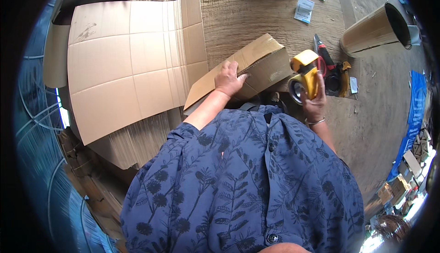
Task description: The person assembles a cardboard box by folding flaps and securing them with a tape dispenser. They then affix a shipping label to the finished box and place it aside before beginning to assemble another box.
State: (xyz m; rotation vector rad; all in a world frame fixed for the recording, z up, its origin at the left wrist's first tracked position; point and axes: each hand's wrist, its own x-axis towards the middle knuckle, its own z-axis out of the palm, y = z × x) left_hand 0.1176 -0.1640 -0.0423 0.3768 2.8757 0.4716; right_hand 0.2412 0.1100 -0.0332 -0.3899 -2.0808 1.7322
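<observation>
A long brown cardboard box [265, 75] lies at a slant in front of me on the wooden table. My left hand [230, 79] rests on its upper edge, the fingers on the top face and the thumb stretched to the right. At the box's right end my right hand [315, 98] grips a yellow tape dispenser [306, 63] with a roll of tape in it, held just off the box. The fingers are wrapped round its far side and partly hidden. Beside it lie red-handled scissors [322, 65] and a second tape dispenser, black and yellow [338, 81].
Flattened cardboard sheets [137, 60] are stacked at the left. A red and black cutter [323, 50] lies near the scissors. Farther right stands a cardboard tube [371, 33]. Paper labels [304, 10] lie at the back of the table [247, 5]. Blue wrapping [415, 106] hangs at the far right.
</observation>
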